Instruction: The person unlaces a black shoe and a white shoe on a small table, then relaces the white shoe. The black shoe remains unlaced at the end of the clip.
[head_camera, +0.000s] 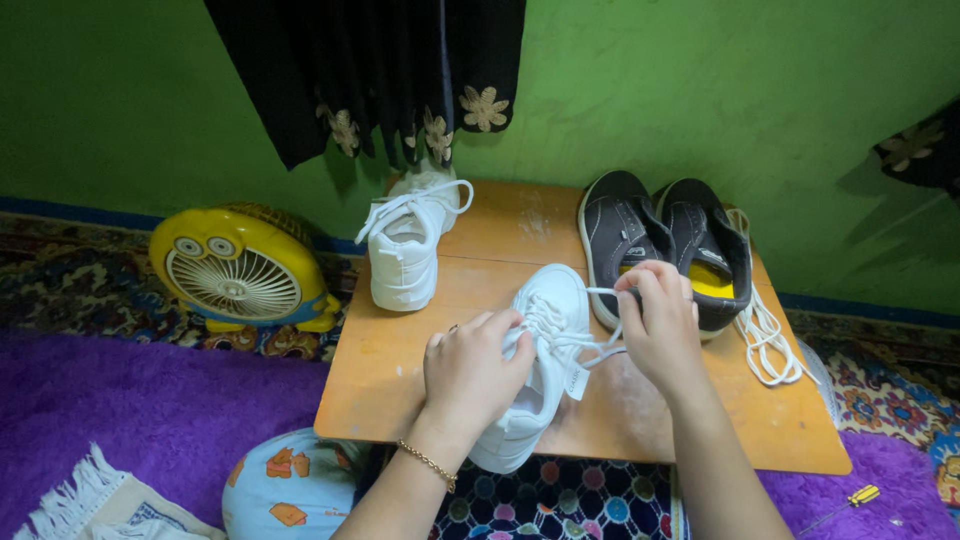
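The left hand clamps the white sneaker at the low wooden table's near edge; the right hand pinches its lace taut. Beyond sit 2 dark shoes and another white sneaker.

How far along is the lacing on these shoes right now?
Done: the second white shoe at the table's back edge already carries a lace. In hand: the left hand steadies the white shoe while the right hand pulls its lace sideways; how many eyelets are threaded is unclear. Left: the dark shoes show no laces, and loose white laces lie beside them.
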